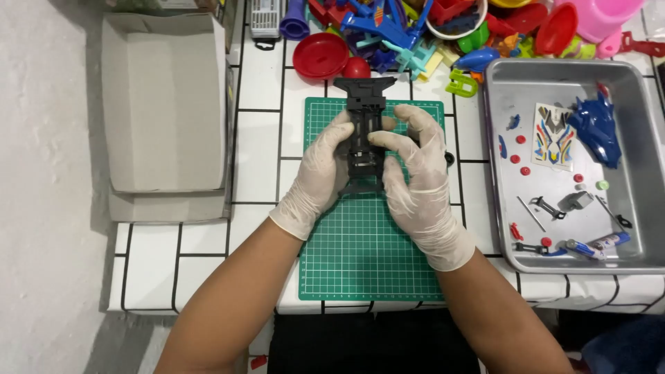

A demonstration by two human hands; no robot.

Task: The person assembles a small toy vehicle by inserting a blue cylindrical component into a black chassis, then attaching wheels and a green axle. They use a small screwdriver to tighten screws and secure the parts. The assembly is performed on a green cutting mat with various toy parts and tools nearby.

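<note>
Holding black toy-car frame (364,131) over green mat (360,242); left hand (320,173) fingers wrapped around its side; right hand (414,176) fingertips pinch its middle; best kept level, pressed gently.

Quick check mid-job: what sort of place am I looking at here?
Likely a home hobby bench for model-kit building: a green cutting mat on a white tiled table, a metal tray of small parts, and both hands holding a black chassis.
</note>
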